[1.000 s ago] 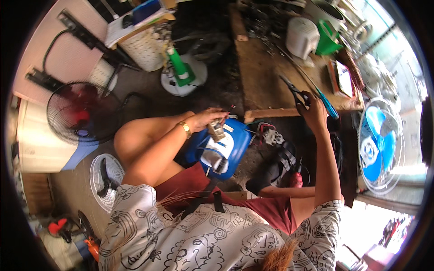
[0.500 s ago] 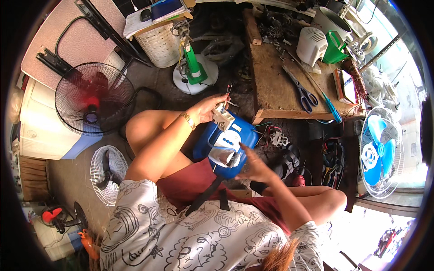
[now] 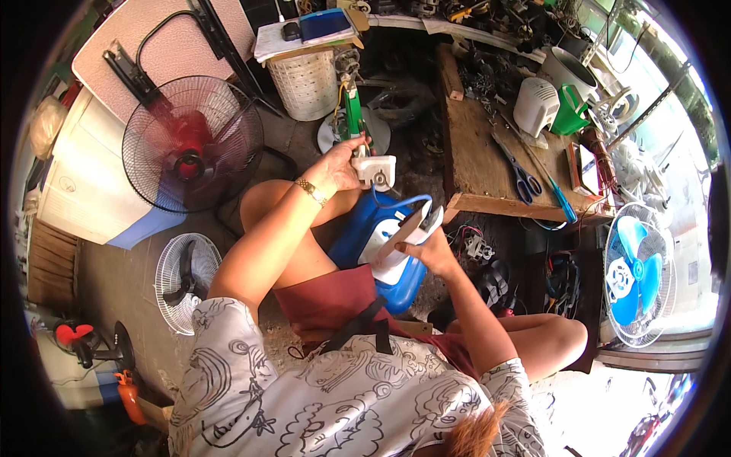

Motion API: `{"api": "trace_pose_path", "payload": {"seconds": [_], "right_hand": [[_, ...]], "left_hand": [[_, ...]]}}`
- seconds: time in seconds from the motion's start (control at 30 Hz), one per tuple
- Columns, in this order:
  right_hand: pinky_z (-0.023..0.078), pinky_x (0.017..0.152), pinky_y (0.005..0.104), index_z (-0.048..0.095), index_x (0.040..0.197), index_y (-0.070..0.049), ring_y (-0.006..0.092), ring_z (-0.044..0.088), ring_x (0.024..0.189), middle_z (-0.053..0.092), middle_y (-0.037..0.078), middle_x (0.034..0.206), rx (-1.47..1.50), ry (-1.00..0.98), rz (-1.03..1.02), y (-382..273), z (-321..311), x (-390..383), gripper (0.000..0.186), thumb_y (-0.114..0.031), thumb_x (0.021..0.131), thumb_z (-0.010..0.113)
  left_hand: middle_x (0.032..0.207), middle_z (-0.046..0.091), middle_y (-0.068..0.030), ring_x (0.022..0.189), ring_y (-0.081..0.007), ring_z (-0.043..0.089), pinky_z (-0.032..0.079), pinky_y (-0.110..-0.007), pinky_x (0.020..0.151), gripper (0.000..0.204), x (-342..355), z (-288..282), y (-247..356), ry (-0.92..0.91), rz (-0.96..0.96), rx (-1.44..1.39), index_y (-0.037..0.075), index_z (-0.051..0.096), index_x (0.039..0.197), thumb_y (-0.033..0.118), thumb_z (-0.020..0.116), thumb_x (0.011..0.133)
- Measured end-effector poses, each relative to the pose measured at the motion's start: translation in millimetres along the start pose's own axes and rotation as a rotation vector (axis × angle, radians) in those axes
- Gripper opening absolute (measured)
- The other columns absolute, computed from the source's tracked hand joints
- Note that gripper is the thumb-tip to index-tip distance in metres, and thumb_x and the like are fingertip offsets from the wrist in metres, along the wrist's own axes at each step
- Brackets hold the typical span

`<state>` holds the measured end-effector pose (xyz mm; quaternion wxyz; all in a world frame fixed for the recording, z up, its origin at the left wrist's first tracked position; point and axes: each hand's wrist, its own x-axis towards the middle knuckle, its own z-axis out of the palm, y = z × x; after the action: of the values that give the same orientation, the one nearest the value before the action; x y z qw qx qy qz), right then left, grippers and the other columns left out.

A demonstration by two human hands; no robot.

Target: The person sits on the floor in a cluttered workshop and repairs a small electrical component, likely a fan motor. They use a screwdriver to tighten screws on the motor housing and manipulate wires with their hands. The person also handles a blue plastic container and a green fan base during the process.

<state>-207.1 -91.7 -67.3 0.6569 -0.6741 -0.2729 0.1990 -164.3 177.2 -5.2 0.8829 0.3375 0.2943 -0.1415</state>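
Note:
My left hand [image 3: 337, 166], with a gold watch on its wrist, is closed on an off-white plastic fitting [image 3: 375, 174] with a round hole. My right hand [image 3: 432, 253] grips a white panel [image 3: 405, 238], which is tilted up on edge. A blue cable [image 3: 403, 202] runs between the fitting and the panel. Below both hands, a blue plastic fan base [image 3: 409, 291] rests by my lap. The panel hides part of its top.
A wooden bench [image 3: 476, 145] on the right holds scissors [image 3: 519, 169], a screwdriver [image 3: 562, 199] and a white housing [image 3: 535, 105]. Several fans stand around, including a dark one [image 3: 190, 145] at left and a blue-bladed one [image 3: 640, 270] at right. A green stand [image 3: 353, 110] is ahead.
My right hand has closed on the white panel, which lay on the blue base, and tilted it up. My left hand still holds the fitting. The view has shifted.

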Motion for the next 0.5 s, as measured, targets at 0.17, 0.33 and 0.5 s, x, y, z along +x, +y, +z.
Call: {"api": "trace_pose_path", "payload": {"seconds": [0.17, 0.33, 0.5], "right_hand": [[0.048, 0.084, 0.0321, 0.057, 0.105, -0.001, 0.0169, 0.060, 0.089, 0.063, 0.007, 0.096, -0.155, -0.158, -0.130, -53, 0, 39, 0.045, -0.008, 0.065, 0.078], [0.050, 0.085, 0.0330, 0.059, 0.110, 0.002, 0.0168, 0.062, 0.091, 0.065, 0.007, 0.100, -0.173, -0.243, -0.245, -93, -10, 85, 0.047, -0.010, 0.066, 0.071], [0.048, 0.052, 0.0256, 0.061, 0.095, -0.004, 0.0118, 0.060, 0.066, 0.066, 0.003, 0.082, -0.276, -0.180, -0.366, -193, 0, 141, 0.029, -0.010, 0.068, 0.071]], "left_hand": [[0.105, 0.064, -0.0073, 0.102, -0.0280, 0.059, 0.041, -0.059, 0.090, 0.024, -48, 13, 33, 0.001, 0.154, -0.035, 0.021, 0.058, 0.093, 0.044, 0.051, 0.094], [0.107, 0.063, -0.0073, 0.101, -0.0274, 0.059, 0.043, -0.057, 0.087, 0.029, -97, 36, 80, 0.015, 0.315, -0.083, 0.018, 0.057, 0.105, 0.043, 0.047, 0.095], [0.114, 0.060, -0.0155, 0.108, -0.0335, 0.056, 0.038, -0.059, 0.091, 0.034, -133, 33, 186, -0.274, 0.916, 0.377, 0.014, 0.050, 0.115, 0.041, 0.042, 0.096]]}}
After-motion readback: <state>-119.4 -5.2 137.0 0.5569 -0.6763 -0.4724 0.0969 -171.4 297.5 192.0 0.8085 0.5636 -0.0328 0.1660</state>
